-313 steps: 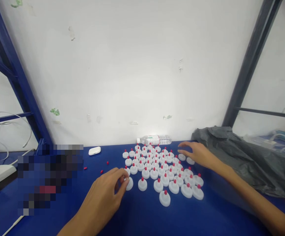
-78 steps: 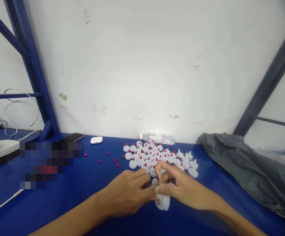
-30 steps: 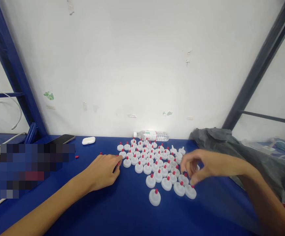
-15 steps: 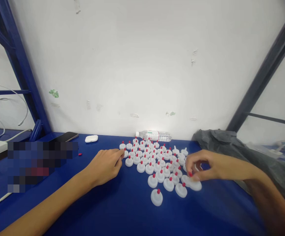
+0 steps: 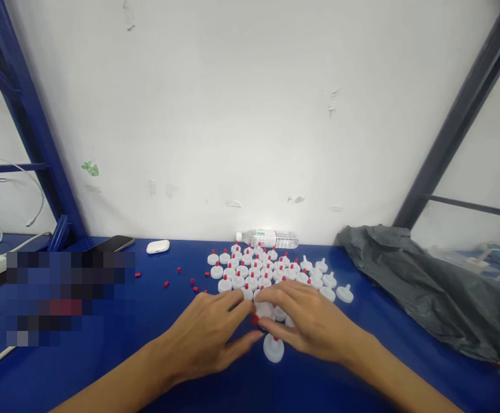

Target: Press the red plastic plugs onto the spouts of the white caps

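My right hand (image 5: 305, 315) pinches a white round plastic piece (image 5: 264, 310) with a short spout, low over the front of a group of similar pieces. A small red cap (image 5: 255, 319) sits at its spout side, between the fingertips of my two hands. My left hand (image 5: 215, 321) curls its thumb and fingers around this red cap, close against my right hand. Several white pieces wearing red caps (image 5: 225, 284) stand beyond the hands. One capped piece (image 5: 274, 348) is nearer me. At right, a few pieces with bare spouts (image 5: 345, 293) show no cap.
Loose red caps (image 5: 166, 284) are scattered on the blue table (image 5: 181, 373) at left. A clear bottle (image 5: 267, 238) lies along the wall. A white earbud case (image 5: 158, 246) and phone (image 5: 114, 244) are back left; a dark grey bag (image 5: 396, 281) covers the right.
My right hand has come left from the right side of the group with a white piece. My left hand has moved right and nearer me to meet it, uncovering loose red caps.
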`<act>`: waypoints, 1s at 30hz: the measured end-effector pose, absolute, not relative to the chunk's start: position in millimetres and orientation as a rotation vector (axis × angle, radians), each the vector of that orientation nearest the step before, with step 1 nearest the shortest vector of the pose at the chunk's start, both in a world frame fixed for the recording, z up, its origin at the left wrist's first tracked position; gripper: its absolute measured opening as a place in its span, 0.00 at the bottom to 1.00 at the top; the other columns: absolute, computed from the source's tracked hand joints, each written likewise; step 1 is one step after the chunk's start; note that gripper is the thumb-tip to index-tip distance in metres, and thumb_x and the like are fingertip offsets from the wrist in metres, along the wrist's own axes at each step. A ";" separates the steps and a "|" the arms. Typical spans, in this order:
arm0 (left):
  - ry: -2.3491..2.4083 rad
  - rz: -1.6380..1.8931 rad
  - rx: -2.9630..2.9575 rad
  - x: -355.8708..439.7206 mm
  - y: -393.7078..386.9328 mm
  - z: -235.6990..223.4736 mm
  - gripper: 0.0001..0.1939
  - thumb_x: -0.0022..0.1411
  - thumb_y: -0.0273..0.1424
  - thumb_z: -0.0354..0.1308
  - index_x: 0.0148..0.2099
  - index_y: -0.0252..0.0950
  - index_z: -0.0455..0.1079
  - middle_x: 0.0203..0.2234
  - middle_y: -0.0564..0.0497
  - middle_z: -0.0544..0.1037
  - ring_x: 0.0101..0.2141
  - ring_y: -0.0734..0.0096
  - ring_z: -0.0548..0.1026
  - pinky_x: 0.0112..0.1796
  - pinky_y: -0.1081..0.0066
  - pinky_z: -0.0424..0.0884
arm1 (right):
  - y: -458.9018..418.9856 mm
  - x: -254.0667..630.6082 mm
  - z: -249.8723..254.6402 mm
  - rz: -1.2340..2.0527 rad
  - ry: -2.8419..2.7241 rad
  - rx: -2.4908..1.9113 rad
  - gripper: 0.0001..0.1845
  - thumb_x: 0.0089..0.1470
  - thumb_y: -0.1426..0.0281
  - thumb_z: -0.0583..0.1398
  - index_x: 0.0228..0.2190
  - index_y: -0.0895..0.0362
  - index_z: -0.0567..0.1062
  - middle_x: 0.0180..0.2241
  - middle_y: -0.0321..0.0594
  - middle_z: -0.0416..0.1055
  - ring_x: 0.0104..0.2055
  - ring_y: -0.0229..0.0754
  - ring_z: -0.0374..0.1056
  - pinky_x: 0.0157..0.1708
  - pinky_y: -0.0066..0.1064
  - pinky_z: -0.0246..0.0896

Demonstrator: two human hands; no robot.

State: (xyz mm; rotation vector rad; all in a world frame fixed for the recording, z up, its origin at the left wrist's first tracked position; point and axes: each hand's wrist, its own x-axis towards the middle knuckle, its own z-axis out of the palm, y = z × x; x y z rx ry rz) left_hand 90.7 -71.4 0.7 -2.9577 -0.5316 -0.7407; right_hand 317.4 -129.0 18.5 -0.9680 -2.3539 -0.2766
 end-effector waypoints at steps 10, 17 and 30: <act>-0.453 -0.895 -3.036 89.3 -70.9 1.4 0.11 0.74 0.29 0.42 0.38 0.39 0.62 0.29 0.52 0.72 0.25 0.71 0.68 0.26 0.69 0.56 | -135.4 312.7 16.6 -0.179 -2.327 -0.957 0.18 0.65 0.59 0.59 0.52 0.53 0.65 0.36 0.39 0.78 0.34 0.42 0.74 0.36 0.33 0.67; -0.452 -1.055 -2.989 89.0 -72.7 0.4 0.09 0.70 0.29 0.49 0.33 0.39 0.59 0.24 0.55 0.68 0.24 0.72 0.65 0.26 0.70 0.54 | -135.1 306.2 10.5 -0.138 -2.287 -0.851 0.12 0.65 0.62 0.59 0.47 0.53 0.66 0.36 0.37 0.77 0.34 0.39 0.73 0.36 0.32 0.65; -0.952 -1.086 -3.162 77.3 -44.5 12.9 0.20 0.72 0.36 0.43 0.25 0.39 0.49 0.19 0.58 0.56 0.21 0.74 0.53 0.25 0.69 0.49 | -108.8 400.7 43.8 -0.484 -1.894 -1.563 0.15 0.65 0.61 0.57 0.50 0.52 0.72 0.43 0.43 0.78 0.43 0.50 0.73 0.44 0.40 0.64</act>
